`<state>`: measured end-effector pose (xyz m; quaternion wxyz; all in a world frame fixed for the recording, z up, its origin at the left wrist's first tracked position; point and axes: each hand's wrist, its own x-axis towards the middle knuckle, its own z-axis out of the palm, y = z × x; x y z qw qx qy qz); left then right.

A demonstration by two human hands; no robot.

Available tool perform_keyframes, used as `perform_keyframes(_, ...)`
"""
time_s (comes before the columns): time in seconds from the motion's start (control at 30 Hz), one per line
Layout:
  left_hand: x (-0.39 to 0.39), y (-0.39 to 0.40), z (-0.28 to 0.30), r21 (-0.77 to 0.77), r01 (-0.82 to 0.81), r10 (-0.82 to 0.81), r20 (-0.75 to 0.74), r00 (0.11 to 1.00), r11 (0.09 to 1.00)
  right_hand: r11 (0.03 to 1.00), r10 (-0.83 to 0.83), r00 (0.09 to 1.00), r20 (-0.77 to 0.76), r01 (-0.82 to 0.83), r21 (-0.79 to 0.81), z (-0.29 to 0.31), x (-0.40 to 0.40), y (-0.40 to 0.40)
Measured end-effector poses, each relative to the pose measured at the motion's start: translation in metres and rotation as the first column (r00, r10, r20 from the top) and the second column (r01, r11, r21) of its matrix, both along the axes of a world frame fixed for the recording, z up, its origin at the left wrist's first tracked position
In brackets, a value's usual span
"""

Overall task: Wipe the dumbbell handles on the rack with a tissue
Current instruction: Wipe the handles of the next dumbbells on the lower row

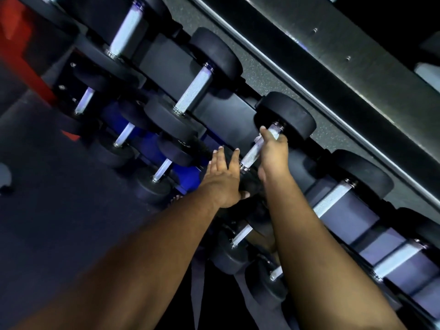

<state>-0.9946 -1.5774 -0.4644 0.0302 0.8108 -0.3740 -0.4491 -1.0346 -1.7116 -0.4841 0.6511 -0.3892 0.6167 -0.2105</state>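
Round black rubber dumbbell heads (285,115), silver cross-hatched knurled metal handles (194,90), blue rack panels (188,172), red patch of floor (21,39).

Dark speckled floor (47,234), red panel (21,36).

A dark rack (166,60) is running diagonally across the view, carrying black-headed dumbbells (192,91) with bright metal handles (194,90) side by side on its upper tier. A lower tier (190,172), showing blue, is holding smaller dumbbells (162,172). The rack is standing on dark floor (59,222).
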Motion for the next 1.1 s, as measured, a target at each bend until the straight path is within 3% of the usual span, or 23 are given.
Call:
perform_keyframes(0.17, -0.001, 0.003, -0.002, -0.022, 0.006, -0.006, 0.002, 1.000, 1.000, 0.980, 0.173, 0.985, 0.015, -0.173, 0.095, -0.012, -0.027, 0.028)
perform_keyframes(0.3, 0.000, 0.002, -0.002, -0.002, 0.007, -0.007, 0.002, 1.000, 1.000, 0.999, 0.038, 0.988, 0.147, -0.041, 0.021, -0.007, -0.017, 0.018)
perform_keyframes(0.43, 0.000, 0.000, 0.002, 0.014, 0.005, -0.005, -0.004, 1.000, 1.000, 1.000, -0.024, 1.000, 0.018, 0.024, -0.015, -0.004, 0.005, 0.005)
perform_keyframes(0.5, 0.000, 0.000, 0.002, 0.013, 0.003, -0.003, -0.011, 1.000, 1.000, 0.998, 0.065, 0.996, -0.057, -0.065, 0.000, -0.003, 0.001, 0.011)
perform_keyframes(0.63, 0.000, 0.002, 0.000, 0.003, 0.016, -0.016, -0.015, 1.000, 1.000, 0.960, 0.262, 0.965, -0.007, -0.260, 0.103, 0.000, -0.032, 0.027)
perform_keyframes(0.73, 0.000, 0.002, 0.000, -0.005, 0.011, -0.011, -0.010, 1.000, 1.000, 0.982, 0.183, 0.980, 0.081, -0.186, 0.036, 0.003, -0.031, 0.024)
perform_keyframes(0.87, 0.000, 0.000, 0.000, 0.002, 0.004, -0.004, -0.007, 1.000, 1.000, 0.998, 0.060, 0.997, 0.046, -0.060, -0.003, 0.001, -0.008, 0.015)
perform_keyframes(1.03, 0.000, 0.003, -0.002, -0.018, 0.000, 0.000, -0.011, 1.000, 1.000, 0.928, 0.362, 0.931, -0.040, -0.356, 0.108, -0.002, -0.038, 0.029)
perform_keyframes(1.1, 0.001, 0.003, -0.003, -0.018, 0.005, -0.006, -0.008, 1.000, 1.000, 0.922, 0.367, 0.930, -0.011, -0.362, 0.137, 0.004, -0.044, 0.029)
